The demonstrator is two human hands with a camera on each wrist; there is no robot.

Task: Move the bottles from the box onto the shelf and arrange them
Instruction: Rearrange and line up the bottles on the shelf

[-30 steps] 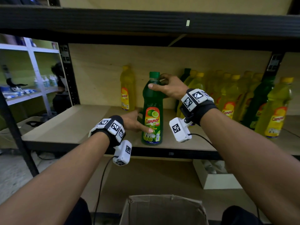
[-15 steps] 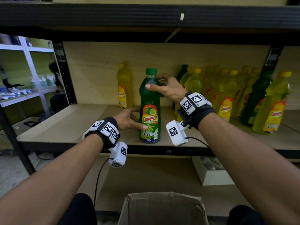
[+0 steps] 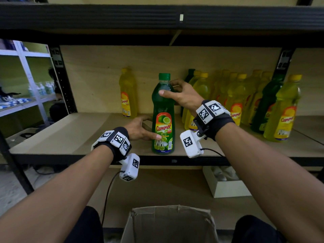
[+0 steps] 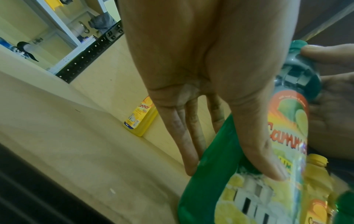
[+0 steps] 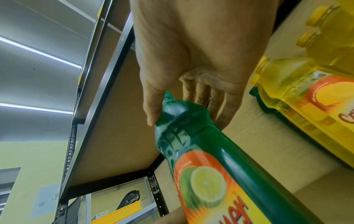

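the right hand point(image 3: 182, 95) had thumb and fingers curled around the neck of the green lime bottle point(image 3: 163, 118), while the left hand point(image 3: 140, 129) kept its fingers nearly straight and its thumb pressed on the lower label. the bottle stood upright near the front edge of the shelf point(image 3: 52, 137), apart from the lone yellow bottle point(image 3: 127, 93) behind and the yellow row point(image 3: 245, 95) on the right. in my judgement, a push high at the neck could tip it off the edge toward the cardboard box point(image 3: 170, 223), or knock the row.
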